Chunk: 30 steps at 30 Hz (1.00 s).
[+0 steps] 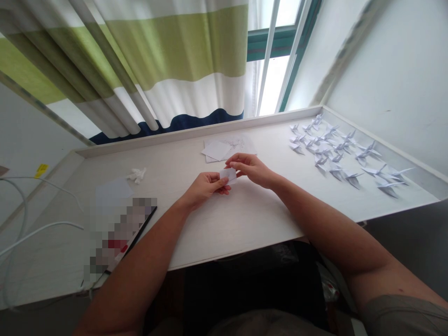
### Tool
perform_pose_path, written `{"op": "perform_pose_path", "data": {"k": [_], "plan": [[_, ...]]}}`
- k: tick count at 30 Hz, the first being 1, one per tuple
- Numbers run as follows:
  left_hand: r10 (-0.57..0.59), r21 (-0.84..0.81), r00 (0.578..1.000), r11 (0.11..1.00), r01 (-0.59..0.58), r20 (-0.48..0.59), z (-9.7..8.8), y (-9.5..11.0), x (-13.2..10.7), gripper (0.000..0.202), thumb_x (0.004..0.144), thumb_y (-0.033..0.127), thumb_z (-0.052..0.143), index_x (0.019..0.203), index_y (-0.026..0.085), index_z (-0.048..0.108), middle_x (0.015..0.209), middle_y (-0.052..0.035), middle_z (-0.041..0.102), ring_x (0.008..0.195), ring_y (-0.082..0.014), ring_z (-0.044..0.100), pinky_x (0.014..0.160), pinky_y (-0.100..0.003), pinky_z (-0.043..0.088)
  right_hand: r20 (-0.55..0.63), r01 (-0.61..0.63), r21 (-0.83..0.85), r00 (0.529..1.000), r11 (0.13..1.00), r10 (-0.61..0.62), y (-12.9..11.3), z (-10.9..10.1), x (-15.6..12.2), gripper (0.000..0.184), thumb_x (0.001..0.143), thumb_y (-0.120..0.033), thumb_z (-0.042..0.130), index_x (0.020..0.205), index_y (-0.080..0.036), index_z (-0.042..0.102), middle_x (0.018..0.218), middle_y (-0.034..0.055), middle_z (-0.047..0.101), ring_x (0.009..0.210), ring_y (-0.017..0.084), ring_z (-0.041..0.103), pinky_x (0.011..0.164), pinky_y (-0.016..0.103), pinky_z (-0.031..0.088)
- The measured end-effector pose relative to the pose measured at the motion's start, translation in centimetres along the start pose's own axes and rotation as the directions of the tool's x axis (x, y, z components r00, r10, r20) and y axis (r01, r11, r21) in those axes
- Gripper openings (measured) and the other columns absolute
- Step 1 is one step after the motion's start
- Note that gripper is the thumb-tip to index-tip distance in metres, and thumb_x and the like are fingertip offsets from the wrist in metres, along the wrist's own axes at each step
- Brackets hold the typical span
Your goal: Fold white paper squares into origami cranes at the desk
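A small piece of folded white paper (pixel 228 176) is held above the middle of the table. My left hand (pixel 206 187) pinches it, thumb on top and fingers beneath. From the right, my right hand (pixel 254 169) meets the paper with bent fingers, thumb and index close together at its upper right edge; the exact contact is partly hidden. Just beyond the hands lie square white paper sheets (pixel 217 150) on a sheet with printed marks (pixel 241 144). Several folded white paper cranes (pixel 338 158) stand in rows at the table's right.
The white table (pixel 210 233) has a raised rim along the back and right. Crumpled white tissue (pixel 136 176), a pale sheet (pixel 114 193) and a blurred-out dark-edged device (pixel 126 238) lie at left, near white cables (pixel 42 228). Curtains (pixel 175 56) hang behind.
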State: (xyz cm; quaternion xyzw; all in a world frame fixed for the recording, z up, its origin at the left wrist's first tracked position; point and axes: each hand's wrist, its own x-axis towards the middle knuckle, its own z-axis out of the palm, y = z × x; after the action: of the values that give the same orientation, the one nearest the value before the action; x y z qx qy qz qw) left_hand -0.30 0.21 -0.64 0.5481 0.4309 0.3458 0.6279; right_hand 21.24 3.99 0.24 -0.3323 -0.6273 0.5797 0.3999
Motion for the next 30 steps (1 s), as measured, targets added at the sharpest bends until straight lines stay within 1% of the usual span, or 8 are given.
{"op": "perform_pose_path", "data": {"k": [3,6,10,16,22,26,28,30], "plan": [[0.01,0.013,1.0,1.0,-0.01,0.002,0.04,0.01,-0.05,0.046,0.077,0.058,0.092,0.079,0.016,0.074,0.079,-0.0085,0.079,0.073,-0.0178,0.071,0.078,-0.033,0.056,0.014,-0.006,-0.043,1.0,0.999,0.007,0.04,0.04,-0.05,0.031,0.092,-0.049,0.076,0.093,-0.018,0.075,0.093,0.005,0.074,0.087,0.018,0.068,0.076,0.032,0.06],[0.022,0.023,1.0,1.0,-0.022,-0.016,0.13,0.08,-0.06,0.045,0.078,0.056,0.091,0.075,0.016,0.071,0.077,-0.0084,0.078,0.073,-0.018,0.072,0.077,-0.033,0.056,0.049,0.015,-0.092,0.999,0.996,-0.01,0.0,0.03,-0.08,0.035,0.09,-0.052,0.078,0.091,-0.017,0.077,0.089,0.0049,0.074,0.084,0.017,0.067,0.074,0.031,0.058],[0.042,0.043,0.999,0.998,-0.042,-0.016,0.34,0.26,-0.13,0.045,0.078,0.054,0.092,0.073,0.015,0.07,0.074,-0.0077,0.077,0.072,-0.0182,0.072,0.076,-0.033,0.056,0.08,0.035,-0.156,0.997,0.987,-0.023,-0.02,0.03,-0.03,0.035,0.089,-0.051,0.077,0.087,-0.016,0.078,0.082,0.0047,0.074,0.075,0.015,0.063,0.068,0.03,0.053],[0.058,0.034,0.998,0.998,-0.058,-0.022,0.7,0.53,-0.36,0.044,0.077,0.05,0.093,0.072,0.015,0.068,0.074,-0.0069,0.076,0.072,-0.0175,0.073,0.076,-0.033,0.056,0.044,0.056,-0.214,0.998,0.975,-0.048,0.28,0.03,0.12,0.033,0.088,-0.047,0.076,0.078,-0.016,0.076,0.069,0.0013,0.067,0.066,0.014,0.056,0.062,0.029,0.045],[0.035,0.032,0.999,0.999,-0.034,-0.031,0.8,0.67,-0.49,0.042,0.076,0.049,0.094,0.072,0.016,0.069,0.073,-0.0066,0.076,0.071,-0.0176,0.073,0.075,-0.032,0.056,0.082,0.051,-0.189,0.996,0.981,-0.036,0.09,0.01,0.04,0.033,0.09,-0.048,0.074,0.079,-0.016,0.074,0.07,0.0007,0.065,0.066,0.013,0.055,0.064,0.029,0.045],[0.016,0.039,0.999,0.999,-0.014,-0.04,0.66,0.62,-0.45,0.039,0.076,0.048,0.095,0.077,0.015,0.073,0.076,-0.0073,0.077,0.073,-0.0185,0.074,0.075,-0.033,0.056,0.101,0.05,-0.169,0.994,0.984,-0.034,-0.11,-0.02,-0.07,0.046,0.094,-0.058,0.07,0.073,-0.017,0.07,0.07,0.0008,0.064,0.069,0.014,0.056,0.068,0.03,0.049],[0.012,0.041,0.999,0.999,-0.01,-0.043,0.59,0.52,-0.41,0.041,0.075,0.048,0.095,0.072,0.017,0.069,0.073,-0.0063,0.076,0.075,-0.0199,0.075,0.075,-0.033,0.055,0.105,0.041,-0.185,0.994,0.982,-0.022,-0.17,-0.05,-0.13,0.048,0.094,-0.06,0.071,0.073,-0.017,0.07,0.069,0.0007,0.064,0.068,0.014,0.056,0.066,0.03,0.048],[0.009,0.038,0.999,0.999,-0.007,-0.048,0.53,0.4,-0.36,0.045,0.073,0.048,0.096,0.066,0.018,0.063,0.068,-0.0046,0.074,0.076,-0.021,0.076,0.074,-0.033,0.055,0.101,0.028,-0.199,0.995,0.98,-0.008,-0.13,-0.11,-0.15,0.044,0.091,-0.058,0.076,0.076,-0.017,0.072,0.07,0.001,0.066,0.067,0.013,0.056,0.063,0.029,0.045]]}}
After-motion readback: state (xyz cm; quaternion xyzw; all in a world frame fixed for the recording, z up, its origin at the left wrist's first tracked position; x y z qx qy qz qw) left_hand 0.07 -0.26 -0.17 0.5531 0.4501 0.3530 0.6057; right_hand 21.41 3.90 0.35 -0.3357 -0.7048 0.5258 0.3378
